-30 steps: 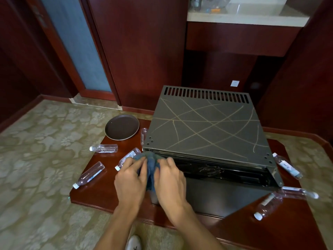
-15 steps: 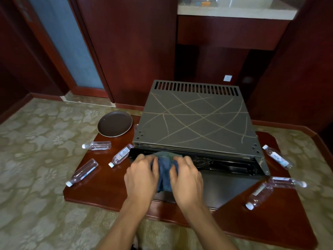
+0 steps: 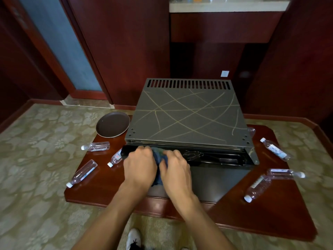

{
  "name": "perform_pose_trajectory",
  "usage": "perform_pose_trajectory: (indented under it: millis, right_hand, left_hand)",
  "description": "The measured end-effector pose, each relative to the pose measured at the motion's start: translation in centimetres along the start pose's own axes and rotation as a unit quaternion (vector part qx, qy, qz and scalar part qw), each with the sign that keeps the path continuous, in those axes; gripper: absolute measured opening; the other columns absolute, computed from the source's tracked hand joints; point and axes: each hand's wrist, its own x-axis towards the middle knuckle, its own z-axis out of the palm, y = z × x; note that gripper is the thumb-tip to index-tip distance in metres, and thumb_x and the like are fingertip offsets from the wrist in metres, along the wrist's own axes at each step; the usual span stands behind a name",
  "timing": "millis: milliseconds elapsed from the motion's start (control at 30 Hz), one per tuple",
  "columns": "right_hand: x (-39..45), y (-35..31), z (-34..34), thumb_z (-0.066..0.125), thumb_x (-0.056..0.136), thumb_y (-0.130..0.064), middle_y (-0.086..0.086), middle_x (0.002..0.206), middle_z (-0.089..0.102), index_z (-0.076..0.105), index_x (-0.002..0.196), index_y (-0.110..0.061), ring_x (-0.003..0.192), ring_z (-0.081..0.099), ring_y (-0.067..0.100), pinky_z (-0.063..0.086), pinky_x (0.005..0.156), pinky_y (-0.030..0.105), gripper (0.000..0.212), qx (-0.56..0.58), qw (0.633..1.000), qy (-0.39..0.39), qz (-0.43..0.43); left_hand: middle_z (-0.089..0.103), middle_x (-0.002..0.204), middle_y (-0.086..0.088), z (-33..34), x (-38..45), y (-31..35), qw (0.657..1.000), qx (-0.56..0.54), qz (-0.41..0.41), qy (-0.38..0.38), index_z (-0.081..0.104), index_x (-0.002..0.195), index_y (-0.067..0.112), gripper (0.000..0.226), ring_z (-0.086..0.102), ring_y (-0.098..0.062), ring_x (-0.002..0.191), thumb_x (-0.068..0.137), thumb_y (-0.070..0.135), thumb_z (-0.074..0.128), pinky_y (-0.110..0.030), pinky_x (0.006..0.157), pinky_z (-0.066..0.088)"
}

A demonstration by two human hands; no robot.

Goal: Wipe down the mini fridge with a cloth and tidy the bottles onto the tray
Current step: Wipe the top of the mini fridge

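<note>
Both hands have slid rightward along the dark grey metal mini fridge [image 3: 185, 116]. Left hand [image 3: 139, 166] and right hand [image 3: 175, 170] grip the crumpled blue cloth [image 3: 158, 159], seemingly pressed against its front lip; the round brown tray [image 3: 112, 124] lies at ten o'clock.

Hotel room likely: patterned carpet [image 3: 36, 159] left of hands, dark wood panelling [image 3: 126, 51] and stone-topped counter [image 3: 228, 6] beyond them.

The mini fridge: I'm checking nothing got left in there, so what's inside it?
Through the open front of the mini fridge only a dark interior strip with wire shelving shows. Both hands, left and right, and the blue cloth cover its left part; deeper inside is hidden.
</note>
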Motion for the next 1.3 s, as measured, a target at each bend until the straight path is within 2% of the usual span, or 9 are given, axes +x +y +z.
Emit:
perform_pose_trajectory:
  millis: [200,333,500,600,667,800,967,1133,1300]
  right_hand:
    - [0.1,3.0,-2.6,0.056,0.09,-0.017,0.008,0.113,0.061,0.065,0.114,-0.014,0.101,0.06,0.033,0.043,0.085,0.037,0.026,0.019,0.997,0.063,0.047]
    - [0.3,2.1,-1.7,0.055,0.091,-0.019,0.007,0.113,0.059,0.064,0.113,-0.014,0.1,0.06,0.033,0.043,0.082,0.038,0.024,0.005,0.998,0.053,0.046]
    - [0.1,-0.3,0.6,0.053,0.094,-0.025,0.005,0.119,0.057,0.06,0.124,-0.019,0.103,0.06,0.031,0.046,0.085,0.037,0.032,-0.01,1.0,-0.017,-0.009]
    - [-0.1,-0.3,0.9,0.052,0.094,-0.024,0.005,0.114,0.057,0.062,0.122,-0.021,0.099,0.062,0.033,0.047,0.08,0.039,0.03,-0.009,1.0,-0.004,-0.007]
    - [-0.1,0.1,0.5,0.05,0.095,-0.026,0.005,0.112,0.058,0.064,0.12,-0.023,0.097,0.062,0.033,0.048,0.078,0.039,0.028,-0.023,1.0,0.006,0.002]
    - [-0.2,2.1,-1.8,0.05,0.096,-0.028,0.004,0.111,0.06,0.064,0.122,-0.027,0.1,0.063,0.032,0.049,0.081,0.038,0.03,-0.032,0.998,0.032,0.032]
    - [-0.9,6.7,-5.8,0.053,0.095,-0.025,0.007,0.11,0.064,0.067,0.122,-0.025,0.101,0.063,0.033,0.051,0.084,0.039,0.03,-0.03,0.991,0.092,0.088]
    - [-1.4,9.1,-7.0,0.053,0.096,-0.022,0.008,0.11,0.063,0.065,0.125,-0.021,0.103,0.062,0.033,0.049,0.086,0.041,0.031,-0.033,0.986,0.114,0.12]
    - [-1.5,6.5,-4.6,0.053,0.094,-0.024,0.006,0.109,0.061,0.066,0.122,-0.024,0.097,0.063,0.035,0.049,0.079,0.04,0.031,-0.017,0.992,0.098,0.081]
  left_hand:
    - [0.066,0.103,-0.012,0.4,-0.8,2.9,0.996,-0.079,0.029,0.018,0.06,0.096,0.01,0.017,0.065,-0.036,0.095,0.096,0.021,0.046,-0.042,0.073,0.049]
    - [0.066,0.096,-0.012,0.7,-1.8,1.3,0.988,-0.149,0.024,0.032,0.064,0.093,0.012,0.021,0.065,-0.036,0.091,0.098,0.024,0.048,-0.042,0.074,0.05]
    - [0.062,0.096,-0.012,1.4,-2.7,-2.7,0.982,-0.166,-0.033,0.084,0.069,0.117,0.015,0.027,0.064,-0.04,0.088,0.098,0.022,0.051,-0.045,0.07,0.049]
    - [0.06,0.104,-0.01,1.9,-3.2,-2.5,0.982,-0.165,-0.044,0.086,0.063,0.129,0.016,0.035,0.064,-0.039,0.091,0.098,0.025,0.049,-0.043,0.07,0.049]
    - [0.061,0.109,-0.008,2.1,-3.2,-1.7,0.98,-0.17,-0.041,0.089,0.064,0.128,0.015,0.035,0.065,-0.036,0.092,0.098,0.025,0.05,-0.04,0.071,0.049]
    - [0.059,0.107,-0.008,2.3,-3.5,1.4,0.98,-0.184,-0.008,0.074,0.068,0.113,0.016,0.028,0.064,-0.038,0.089,0.098,0.028,0.048,-0.041,0.07,0.049]
    - [0.055,0.12,-0.005,3.3,-5.1,6.7,0.975,-0.213,0.039,0.05,0.052,0.141,0.021,0.043,0.064,-0.039,0.094,0.1,0.032,0.046,-0.045,0.076,0.051]
    - [0.054,0.122,-0.001,3.5,-5.1,9.2,0.976,-0.197,0.086,0.014,0.046,0.145,0.025,0.045,0.064,-0.034,0.096,0.101,0.031,0.042,-0.044,0.079,0.05]
    - [0.056,0.124,-0.003,3.0,-5.0,6.0,0.978,-0.206,0.04,0.017,0.045,0.146,0.027,0.047,0.062,-0.037,0.101,0.099,0.025,0.046,-0.046,0.082,0.05]
